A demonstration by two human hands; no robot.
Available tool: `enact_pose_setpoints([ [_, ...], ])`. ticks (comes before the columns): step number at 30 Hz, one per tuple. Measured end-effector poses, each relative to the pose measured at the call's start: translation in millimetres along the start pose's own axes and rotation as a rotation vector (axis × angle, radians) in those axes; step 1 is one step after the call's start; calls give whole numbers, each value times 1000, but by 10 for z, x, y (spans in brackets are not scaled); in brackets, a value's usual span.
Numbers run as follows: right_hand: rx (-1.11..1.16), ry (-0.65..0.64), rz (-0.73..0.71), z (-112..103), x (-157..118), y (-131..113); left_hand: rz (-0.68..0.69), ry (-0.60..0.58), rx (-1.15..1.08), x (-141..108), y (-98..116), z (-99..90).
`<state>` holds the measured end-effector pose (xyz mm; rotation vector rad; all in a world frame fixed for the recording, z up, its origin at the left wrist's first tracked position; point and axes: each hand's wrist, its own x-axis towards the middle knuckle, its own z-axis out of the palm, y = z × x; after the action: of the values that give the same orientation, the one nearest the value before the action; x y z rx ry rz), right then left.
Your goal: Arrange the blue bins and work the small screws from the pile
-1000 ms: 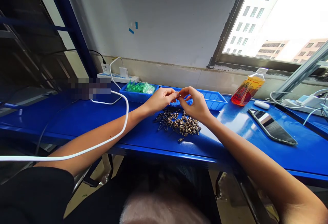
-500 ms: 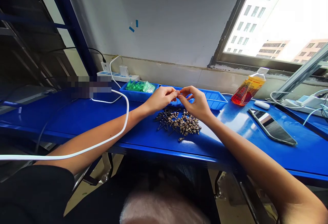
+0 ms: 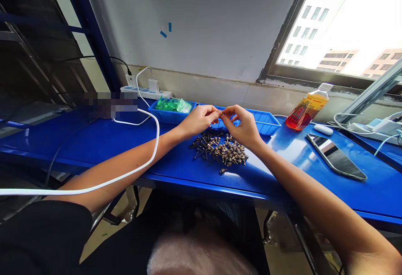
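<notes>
My left hand (image 3: 202,118) and my right hand (image 3: 241,124) meet fingertip to fingertip above the blue table (image 3: 176,162). Both are pinched closed around something small and dark that I cannot make out. Just below them lies a pile of small metal screws (image 3: 230,151), with thinner dark screws (image 3: 204,143) at its left side. One screw piece (image 3: 222,170) lies apart in front of the pile. Behind my hands is a blue tray (image 3: 266,123), partly hidden by them. A second blue tray (image 3: 171,117) to the left holds green plastic bags (image 3: 172,104).
A bottle of red drink (image 3: 307,108), a white case (image 3: 323,130) and a phone (image 3: 336,156) are on the right. A power strip (image 3: 146,92) stands along the wall. A white cable (image 3: 155,141) crosses over my left forearm. Another power strip (image 3: 373,129) is at far right.
The whole view has shifted slightly. My hands stay together at the fingertips, and a small dark piece shows a little more clearly between them.
</notes>
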<state>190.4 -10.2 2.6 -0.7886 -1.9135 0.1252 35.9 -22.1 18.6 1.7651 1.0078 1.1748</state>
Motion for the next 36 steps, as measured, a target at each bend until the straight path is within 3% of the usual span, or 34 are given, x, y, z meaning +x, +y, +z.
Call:
enact_pose_setpoints([
  [17, 64, -60, -18, -14, -9, -6, 13, -42, 34, 3, -5, -4],
  [25, 20, -31, -24, -20, -5, -9, 16, -42, 35, 13, -6, -13],
  [36, 11, -26, -83, -27, 2, -2, -58, -36, -3, -16, 51, -8],
])
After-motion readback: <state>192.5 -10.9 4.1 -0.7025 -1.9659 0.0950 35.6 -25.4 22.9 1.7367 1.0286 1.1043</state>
